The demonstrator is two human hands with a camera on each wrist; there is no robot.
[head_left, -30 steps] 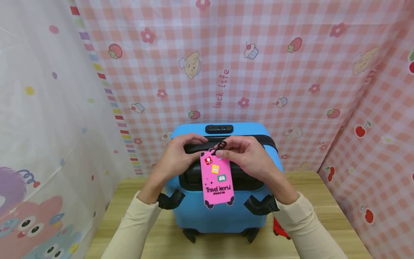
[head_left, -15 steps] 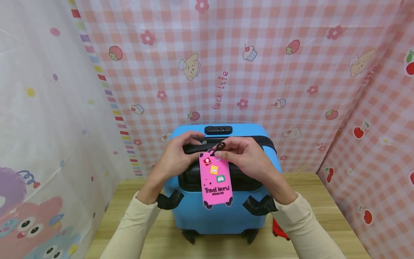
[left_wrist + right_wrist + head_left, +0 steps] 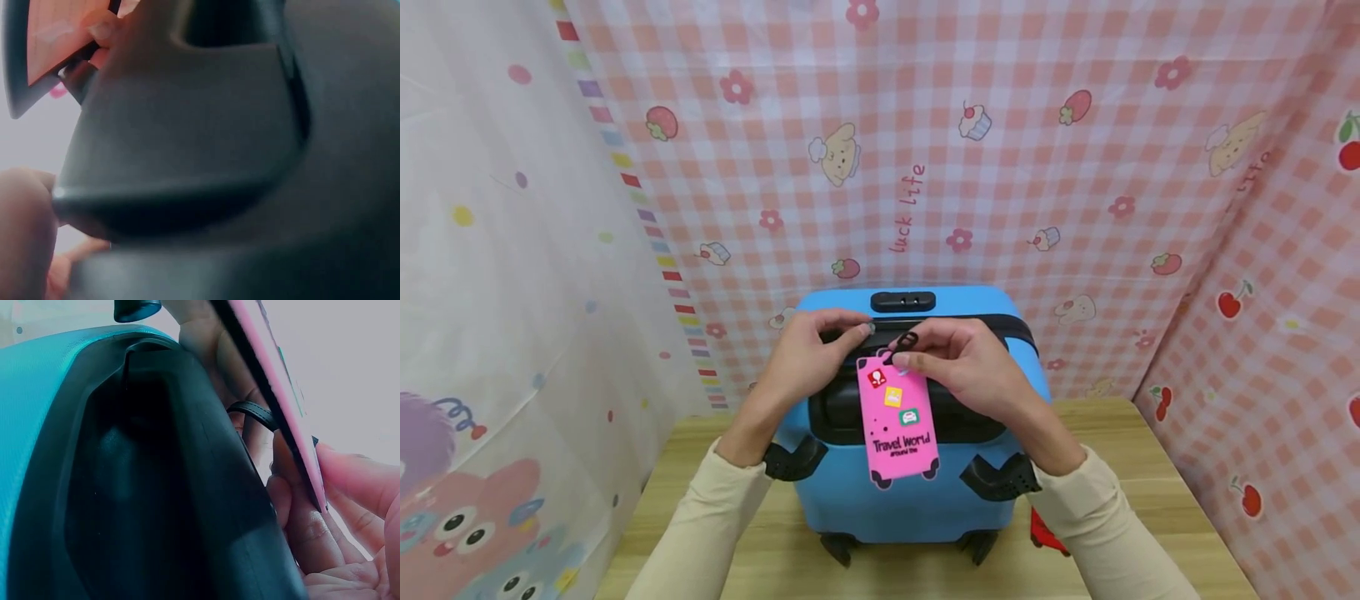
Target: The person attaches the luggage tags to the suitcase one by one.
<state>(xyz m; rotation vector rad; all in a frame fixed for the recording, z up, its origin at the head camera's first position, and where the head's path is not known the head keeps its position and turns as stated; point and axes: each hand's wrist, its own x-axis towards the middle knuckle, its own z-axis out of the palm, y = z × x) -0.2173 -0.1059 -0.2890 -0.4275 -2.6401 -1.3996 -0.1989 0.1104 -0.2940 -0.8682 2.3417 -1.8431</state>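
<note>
In the head view, my right hand (image 3: 966, 362) pinches the top of a pink luggage tag (image 3: 898, 425) printed "Travel World", at its black strap (image 3: 906, 342). The tag hangs in front of the black carry handle (image 3: 891, 342) of a blue suitcase (image 3: 910, 492). My left hand (image 3: 808, 350) is at the handle's left part, thumb and forefinger tips together at a small silvery piece (image 3: 871, 328). In the right wrist view, the strap (image 3: 253, 412) bends out from the tag (image 3: 281, 394) beside the handle (image 3: 212, 456). The left wrist view is mostly filled by the handle (image 3: 187, 119).
A red tag-like piece (image 3: 1047, 533) lies on the wooden table (image 3: 1120, 467), partly hidden by the right sleeve. A combination lock (image 3: 902, 302) sits on the suitcase beyond the handle. Patterned cloth (image 3: 970, 167) hangs behind and at both sides.
My left thumb has moved off the tag's upper corner, up and right to the silvery piece at the handle. The right hand keeps its pinch; the tag shifts slightly left and down.
</note>
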